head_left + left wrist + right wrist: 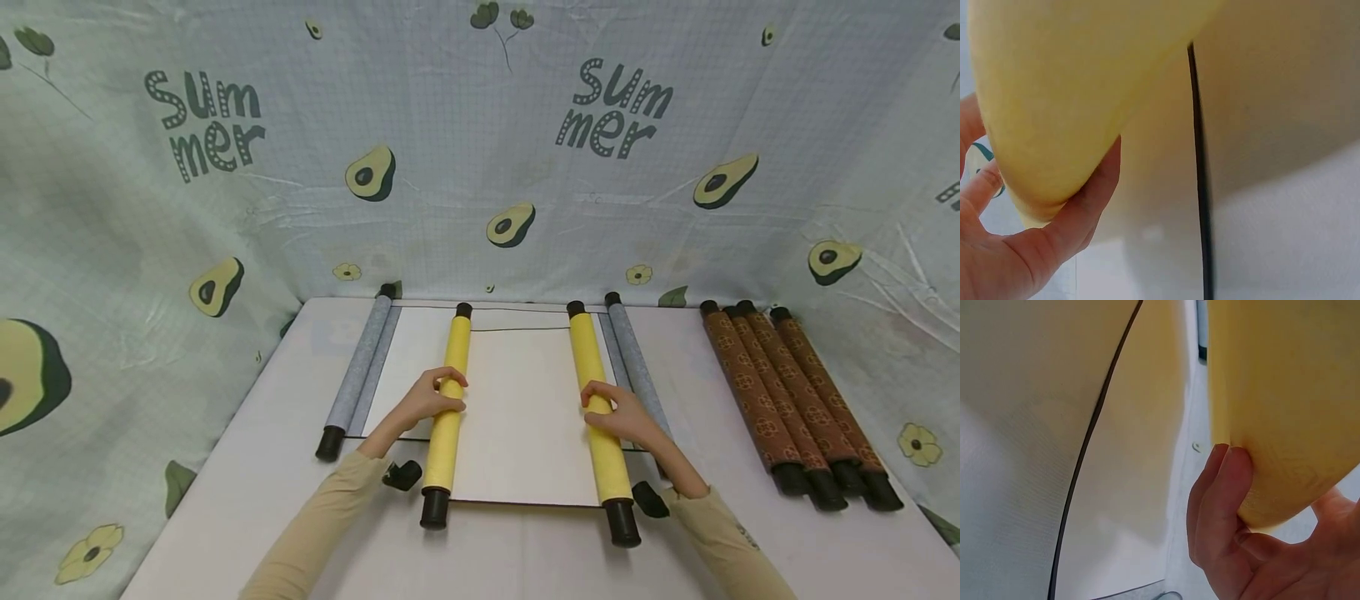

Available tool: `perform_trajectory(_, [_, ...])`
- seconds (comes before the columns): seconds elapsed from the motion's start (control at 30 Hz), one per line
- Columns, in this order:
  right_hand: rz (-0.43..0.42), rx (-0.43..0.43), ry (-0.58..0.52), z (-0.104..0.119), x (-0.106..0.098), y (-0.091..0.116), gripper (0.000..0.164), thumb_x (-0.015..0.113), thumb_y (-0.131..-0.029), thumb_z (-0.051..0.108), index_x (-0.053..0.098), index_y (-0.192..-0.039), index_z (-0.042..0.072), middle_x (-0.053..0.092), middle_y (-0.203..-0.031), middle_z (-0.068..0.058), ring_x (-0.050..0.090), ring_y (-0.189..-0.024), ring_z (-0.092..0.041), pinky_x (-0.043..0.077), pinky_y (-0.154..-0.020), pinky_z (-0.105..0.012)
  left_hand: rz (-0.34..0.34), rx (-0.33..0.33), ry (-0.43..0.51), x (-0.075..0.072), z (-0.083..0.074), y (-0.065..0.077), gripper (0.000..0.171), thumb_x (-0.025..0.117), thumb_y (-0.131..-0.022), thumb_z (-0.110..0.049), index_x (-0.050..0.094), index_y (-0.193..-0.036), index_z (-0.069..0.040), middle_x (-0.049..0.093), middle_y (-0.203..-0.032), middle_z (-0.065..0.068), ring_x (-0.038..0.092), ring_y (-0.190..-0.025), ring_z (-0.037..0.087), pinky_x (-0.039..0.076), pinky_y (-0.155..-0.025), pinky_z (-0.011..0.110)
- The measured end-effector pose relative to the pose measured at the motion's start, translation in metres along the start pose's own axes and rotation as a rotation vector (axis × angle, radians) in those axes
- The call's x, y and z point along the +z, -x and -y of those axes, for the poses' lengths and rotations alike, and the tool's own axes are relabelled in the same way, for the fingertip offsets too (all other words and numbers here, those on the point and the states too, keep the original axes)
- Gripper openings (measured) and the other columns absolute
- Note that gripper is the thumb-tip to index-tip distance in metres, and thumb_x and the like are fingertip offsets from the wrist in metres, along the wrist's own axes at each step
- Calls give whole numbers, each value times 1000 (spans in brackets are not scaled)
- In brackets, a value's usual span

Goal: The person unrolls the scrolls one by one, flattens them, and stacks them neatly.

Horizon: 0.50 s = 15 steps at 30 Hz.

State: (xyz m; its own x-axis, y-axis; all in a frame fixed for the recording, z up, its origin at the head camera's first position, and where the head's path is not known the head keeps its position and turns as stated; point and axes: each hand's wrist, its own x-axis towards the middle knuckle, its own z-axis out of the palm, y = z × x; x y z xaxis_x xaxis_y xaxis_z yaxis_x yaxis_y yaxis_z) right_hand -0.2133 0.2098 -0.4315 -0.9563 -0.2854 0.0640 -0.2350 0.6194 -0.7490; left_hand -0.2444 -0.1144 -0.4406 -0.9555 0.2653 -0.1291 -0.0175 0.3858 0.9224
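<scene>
Head view: yellow scroll, left roller (pixel 447 406) and right roller (pixel 598 408), lies mid-table on a grey scroll (pixel 360 372), the cream sheet (pixel 521 417) between them part unrolled. By my reading, rolling is about midway. Left hand (pixel 427 400) curls round the left roller; right hand (pixel 618 414) grips the right. Brown scrolls (pixel 787 392) lie well apart, right. No containers seen.

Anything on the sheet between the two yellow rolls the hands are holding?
Nothing visible. Left hand grips the left yellow roll, right hand grips the right yellow roll; only bare cream sheet lies between them.
</scene>
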Motion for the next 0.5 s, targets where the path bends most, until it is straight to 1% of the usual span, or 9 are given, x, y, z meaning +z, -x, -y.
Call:
perform_trajectory(0.13, [-6,-24,10,-1,0,1,15,65,-71,12,54,-82,13,55,-91,-10,46,-72,-19,38,-54,-27,6,9,0,-2,1,1,31,66,-71,-4,58,-101,-2,50,-103,21,50,-70,19,45,-54,25])
perform_trajectory(0.23, [-10,-41,6,-3,0,1,18,67,-70,11,53,-81,12,54,-90,-9,45,-73,-20,37,-56,-28,12,12,-2,-3,1,2,29,64,-72,-3,59,-101,-1,51,-105,22,50,-68,18,45,-53,25])
perform_trajectory(0.4, [-9,-32,-7,-4,0,2,19,65,-69,9,52,-82,11,53,-91,-10,46,-75,-21,38,-57,-28,14,21,-13,-5,3,3,26,61,-74,-5,60,-99,-1,54,-103,22,50,-64,15,42,-52,24])
perform_trajectory(0.5, [-13,-26,-9,-4,-1,2,19,63,-68,9,53,-84,11,54,-94,-11,46,-75,-21,38,-57,-29,-2,26,-32,-4,3,2,24,62,-72,-6,62,-96,-2,55,-99,20,49,-64,14,41,-52,23])
